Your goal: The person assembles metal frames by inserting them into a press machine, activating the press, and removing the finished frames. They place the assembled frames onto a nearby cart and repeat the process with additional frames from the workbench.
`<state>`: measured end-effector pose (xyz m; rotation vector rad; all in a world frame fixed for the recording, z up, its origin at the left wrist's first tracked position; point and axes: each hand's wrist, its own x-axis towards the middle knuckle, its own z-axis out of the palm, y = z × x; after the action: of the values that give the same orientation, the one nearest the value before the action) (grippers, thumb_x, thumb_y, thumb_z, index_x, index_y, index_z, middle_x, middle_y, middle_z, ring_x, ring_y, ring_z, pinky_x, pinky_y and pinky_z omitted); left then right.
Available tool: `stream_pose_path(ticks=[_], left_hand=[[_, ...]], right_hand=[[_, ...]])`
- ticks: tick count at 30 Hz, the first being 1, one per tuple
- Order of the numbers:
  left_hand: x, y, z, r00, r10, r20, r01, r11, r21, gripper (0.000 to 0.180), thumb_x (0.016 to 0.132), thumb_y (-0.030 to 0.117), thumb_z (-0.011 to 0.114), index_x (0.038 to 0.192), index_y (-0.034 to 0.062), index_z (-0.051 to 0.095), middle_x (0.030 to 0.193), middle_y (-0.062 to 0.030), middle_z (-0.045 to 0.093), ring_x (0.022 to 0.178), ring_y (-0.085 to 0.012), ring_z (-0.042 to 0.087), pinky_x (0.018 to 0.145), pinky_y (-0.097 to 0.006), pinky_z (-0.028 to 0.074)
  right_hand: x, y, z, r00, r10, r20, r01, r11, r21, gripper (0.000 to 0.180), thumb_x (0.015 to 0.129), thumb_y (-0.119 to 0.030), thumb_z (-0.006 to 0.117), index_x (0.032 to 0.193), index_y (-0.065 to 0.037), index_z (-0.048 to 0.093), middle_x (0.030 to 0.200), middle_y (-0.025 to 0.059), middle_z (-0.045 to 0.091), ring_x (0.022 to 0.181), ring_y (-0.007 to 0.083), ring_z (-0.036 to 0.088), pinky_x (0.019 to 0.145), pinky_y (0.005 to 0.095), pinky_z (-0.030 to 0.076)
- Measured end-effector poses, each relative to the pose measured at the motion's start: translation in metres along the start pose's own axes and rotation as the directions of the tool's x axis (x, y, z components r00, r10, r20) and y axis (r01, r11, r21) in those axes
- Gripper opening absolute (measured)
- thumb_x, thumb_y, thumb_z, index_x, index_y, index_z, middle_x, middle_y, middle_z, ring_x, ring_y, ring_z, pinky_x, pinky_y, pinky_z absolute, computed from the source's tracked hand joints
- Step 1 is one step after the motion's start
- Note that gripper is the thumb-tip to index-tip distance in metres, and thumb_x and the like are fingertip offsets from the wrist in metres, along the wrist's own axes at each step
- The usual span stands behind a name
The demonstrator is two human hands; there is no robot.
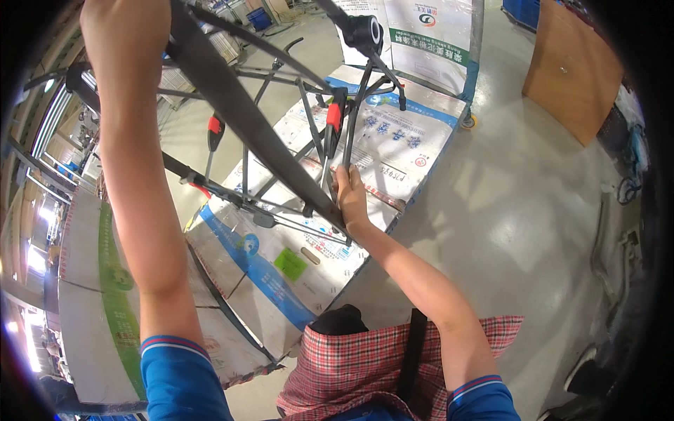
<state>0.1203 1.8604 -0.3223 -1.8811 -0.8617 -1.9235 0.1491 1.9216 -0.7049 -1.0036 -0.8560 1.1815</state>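
We've got a dark metal frame [232, 105] lifted over the work surface, a folding tube frame with red fittings [335, 116] and thin struts, possibly a stroller chassis. Left hand [126, 28] is raised high, wrapped around the upper bar; right hand [349, 196] is clamped on a lower strut near the centre joint. Progress, as we judge it: frame is part unfolded, still held up, not set down or locked. Under it: flattened cardboard cartons [393, 147] with blue and green print laid over a trolley. Around us: polished grey floor [519, 210], a brown board [572, 70] leaning at the right, a red checked bag [351, 372] at our waist.
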Motion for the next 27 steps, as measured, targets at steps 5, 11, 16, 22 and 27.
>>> stream_pose_path(ticks=[5,11,16,22,27], left_hand=[[-0.021,0.000,0.001,0.984,-0.117,-0.135,0.093,0.981,-0.171,0.031,0.088,0.016,0.056,0.116,0.0041,0.052,0.093,0.0005,0.052,0.082,-0.0079,0.050,0.076,-0.023,0.042],[-0.027,-0.007,-0.012,0.996,0.071,-0.061,-0.078,0.987,-0.137,0.028,0.087,0.014,0.056,0.114,0.0054,0.053,0.084,0.0025,0.049,0.074,-0.0060,0.047,0.067,-0.021,0.039],[-0.003,-0.012,-0.011,0.998,0.065,-0.011,-0.064,0.996,0.062,0.026,0.083,0.014,0.058,0.107,0.0058,0.056,0.068,0.0050,0.042,0.058,-0.0054,0.039,0.053,-0.021,0.031],[0.002,-0.012,-0.012,0.999,0.027,0.037,-0.029,0.999,0.042,0.037,0.081,0.013,0.059,0.116,0.0045,0.054,0.074,0.0027,0.048,0.064,-0.0076,0.043,0.060,-0.022,0.035],[0.014,-0.034,-0.008,1.000,0.026,0.016,-0.027,0.995,0.093,0.041,0.082,0.013,0.058,0.121,0.0035,0.052,0.086,0.0004,0.054,0.074,-0.0093,0.046,0.069,-0.024,0.039]], right_hand=[[-0.009,0.014,0.000,0.999,-0.011,0.044,0.014,0.998,-0.060,0.031,0.094,-0.034,0.052,0.109,-0.007,0.051,0.077,-0.0012,0.047,0.069,0.0081,0.043,0.061,0.0222,0.036],[-0.021,0.006,0.008,0.997,-0.082,-0.016,0.082,0.997,0.011,0.030,0.093,-0.034,0.052,0.108,-0.008,0.050,0.074,-0.0005,0.045,0.066,0.0085,0.041,0.059,0.0230,0.034],[-0.028,-0.017,0.011,0.999,-0.018,0.040,0.014,0.994,0.104,0.028,0.097,-0.026,0.045,0.105,0.000,0.049,0.082,0.0106,0.048,0.075,0.0200,0.044,0.071,0.0329,0.038],[-0.045,-0.020,0.026,0.999,0.051,0.018,-0.051,0.999,0.009,0.038,0.097,-0.030,0.042,0.115,0.003,0.046,0.086,0.0166,0.053,0.079,0.0296,0.051,0.077,0.0364,0.041],[-0.064,-0.020,0.046,0.997,0.051,0.060,-0.051,0.999,-0.009,0.041,0.097,-0.027,0.041,0.121,0.007,0.042,0.106,0.0238,0.052,0.097,0.0348,0.050,0.086,0.0386,0.038]])
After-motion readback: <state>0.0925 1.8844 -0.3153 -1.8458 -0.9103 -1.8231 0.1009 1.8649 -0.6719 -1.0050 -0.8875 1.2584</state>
